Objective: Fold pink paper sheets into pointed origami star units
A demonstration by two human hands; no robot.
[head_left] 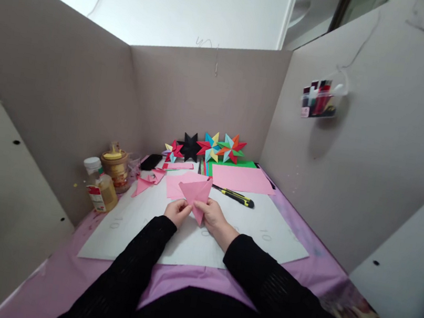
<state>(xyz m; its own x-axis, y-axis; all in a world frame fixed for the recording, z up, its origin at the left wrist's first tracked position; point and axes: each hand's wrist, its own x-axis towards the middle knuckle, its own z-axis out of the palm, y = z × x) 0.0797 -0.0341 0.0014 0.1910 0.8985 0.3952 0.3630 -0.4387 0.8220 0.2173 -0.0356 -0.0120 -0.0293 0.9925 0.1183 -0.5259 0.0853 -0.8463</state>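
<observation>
Between my two hands is a folded piece of pink paper [196,191], raised a little over the white sheet [135,243], with a point hanging downward. My left hand [177,212] pinches its lower left edge. On the right side, my right hand [213,216] grips it with the thumb across the front; the fingers behind are hidden. Flat pink paper [174,185] lies just beyond the folded piece. To the left are folded pink pieces [146,183]. A yellow and black utility knife [235,197] rests to the right of my right hand.
Paper stars [210,147] lean along the back panel. A pink sheet [243,178] tops a stack of coloured paper. At left stand a bottle [101,187] with amber liquid and a brown tub [117,170], near a black phone-like object [151,161]. Grey panels [205,94] enclose the table.
</observation>
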